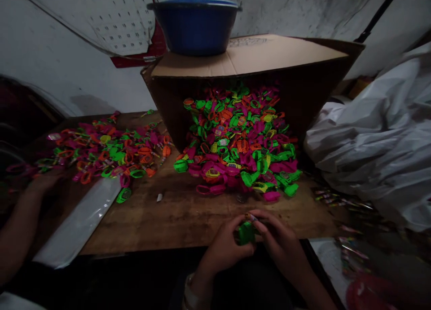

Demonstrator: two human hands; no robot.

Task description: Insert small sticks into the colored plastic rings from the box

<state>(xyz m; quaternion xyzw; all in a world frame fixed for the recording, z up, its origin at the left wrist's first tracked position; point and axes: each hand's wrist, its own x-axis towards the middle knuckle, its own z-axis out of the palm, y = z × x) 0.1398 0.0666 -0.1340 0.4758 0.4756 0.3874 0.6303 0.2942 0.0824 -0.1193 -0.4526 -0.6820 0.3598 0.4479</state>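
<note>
At the table's front edge my left hand [224, 246] grips a green plastic toy watch [247, 233], its fingers curled round the piece. From the other side, the fingertips of my right hand [279, 240] pinch a small printed wrapped stick [251, 217] against the top of the watch; whether it is inside the strap I cannot tell. Beyond both hands, a heap of toy watches [235, 139] in pink, green, orange and yellow spills out of a cardboard box [269, 58] lying on its side.
A second pile [114, 150] of toy watches with sticks lies left, beside clear plastic bags [81, 224] and another person's arm [23, 215]. A blue basin [197, 27] stands on the box. At right are a white sack [377, 139] and scattered wrapped sticks [340, 198].
</note>
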